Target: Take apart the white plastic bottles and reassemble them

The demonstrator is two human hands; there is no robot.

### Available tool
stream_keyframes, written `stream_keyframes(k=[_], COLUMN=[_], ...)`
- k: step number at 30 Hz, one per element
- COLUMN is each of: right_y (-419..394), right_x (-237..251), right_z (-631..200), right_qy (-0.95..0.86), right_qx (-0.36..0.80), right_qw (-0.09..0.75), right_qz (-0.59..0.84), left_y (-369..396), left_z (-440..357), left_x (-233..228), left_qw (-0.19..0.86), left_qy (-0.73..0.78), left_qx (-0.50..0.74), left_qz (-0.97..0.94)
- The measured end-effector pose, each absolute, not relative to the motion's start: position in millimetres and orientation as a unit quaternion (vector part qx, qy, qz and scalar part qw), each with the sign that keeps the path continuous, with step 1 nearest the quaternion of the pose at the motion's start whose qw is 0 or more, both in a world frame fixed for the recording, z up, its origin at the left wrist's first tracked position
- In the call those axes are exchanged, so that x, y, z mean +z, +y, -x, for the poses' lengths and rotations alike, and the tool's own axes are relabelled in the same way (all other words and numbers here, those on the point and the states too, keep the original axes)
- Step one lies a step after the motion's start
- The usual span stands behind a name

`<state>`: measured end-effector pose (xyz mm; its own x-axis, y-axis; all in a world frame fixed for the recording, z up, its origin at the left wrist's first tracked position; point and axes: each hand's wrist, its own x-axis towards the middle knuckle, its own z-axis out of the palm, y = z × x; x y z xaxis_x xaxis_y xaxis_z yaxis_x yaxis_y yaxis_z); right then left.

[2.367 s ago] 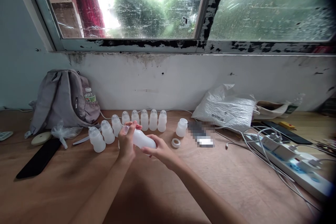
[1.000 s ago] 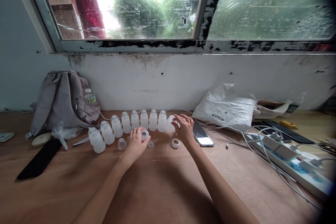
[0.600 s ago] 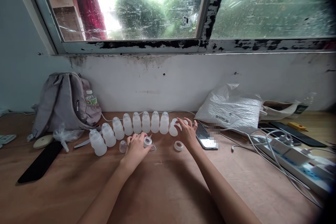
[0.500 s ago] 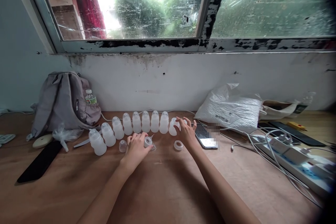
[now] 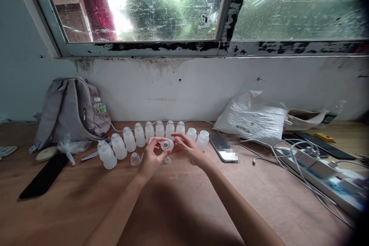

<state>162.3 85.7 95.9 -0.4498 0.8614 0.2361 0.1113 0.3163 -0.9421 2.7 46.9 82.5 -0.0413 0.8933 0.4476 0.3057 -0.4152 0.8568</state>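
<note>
My left hand (image 5: 150, 156) pinches a translucent baby bottle collar ring (image 5: 166, 145) between thumb and fingers, just above the table. What looks like a clear teat shows in the ring's middle. My right hand (image 5: 188, 149) is beside the ring with its fingers stretched toward it; whether it touches the ring I cannot tell. Below the ring lies a small clear piece (image 5: 167, 160), its shape hard to make out. A clear dome cap (image 5: 135, 159) stands left of my left hand. Two uncapped frosted bottles (image 5: 203, 140) are behind my right hand.
Several capped baby bottles (image 5: 119, 147) stand in a curved row at the back. A phone (image 5: 225, 149) lies to the right, near a plastic bag (image 5: 253, 119). Cables and a power strip (image 5: 325, 177) fill the right side. A backpack (image 5: 70, 111) and black pouch (image 5: 43, 177) are left.
My left hand has raised the collar ring off the tabletop. My right hand has come left from the uncapped bottles to the ring, now largely covering another ring on the table.
</note>
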Motion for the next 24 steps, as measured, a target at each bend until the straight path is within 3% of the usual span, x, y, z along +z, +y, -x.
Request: stream_keyframes(k=[3,6,10,20,24], right_y=[71.7,70.0,75.5,78.3,79.4], right_x=[102.7,102.1,99.4,91.1,86.5], right_z=[-151.9,-153.9,-161.8,-160.7,-160.6], right_qy=[-0.655,-0.613,-0.609,-0.702,-0.762], right_qx=[0.599,0.636,0.653,0.567,0.473], right_qw=[0.357,0.368,0.345,0.296,0.287], right_qz=[0.291,0.291,0.289,0.314,0.337], left_y=[44.9,43.4,43.6,50.1,54.9], left_z=[-3.2,-1.6,1.0,5.8,8.2], left_x=[85.8,87.4,84.6,76.7,70.7], left_qw=[0.302,0.302,0.227,0.214,0.239], left_qy=[0.441,0.43,0.445,0.526,0.522], left_qx=[0.561,0.538,0.504,0.446,0.421], left_qz=[-0.633,-0.659,-0.704,-0.691,-0.702])
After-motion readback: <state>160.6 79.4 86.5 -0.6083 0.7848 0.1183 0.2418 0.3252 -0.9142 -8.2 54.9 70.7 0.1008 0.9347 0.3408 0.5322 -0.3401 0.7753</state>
